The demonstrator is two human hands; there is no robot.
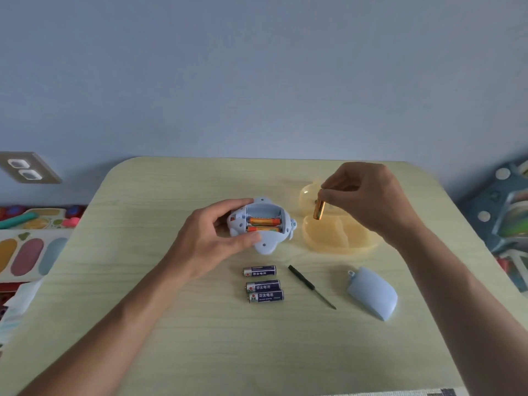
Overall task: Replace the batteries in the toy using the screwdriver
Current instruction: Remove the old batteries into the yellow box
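A light blue toy [268, 241] lies upside down on the table, its battery bay open with two orange batteries [263, 224] inside. My left hand [213, 238] grips the toy from the left side. My right hand [368, 200] pinches one orange battery [319, 210] upright above a yellow divided dish [325, 238]. Three dark blue batteries [263, 284] lie in a column in front of the toy. A thin black screwdriver [310, 285] lies to their right. The blue battery cover [373, 292] rests further right.
The pale wooden table [200, 338] backs onto a blue wall. A wall socket [27, 168] sits at the left. Colourful toys [31, 244] lie beyond the left edge and a blue toy rack [508, 212] beyond the right edge.
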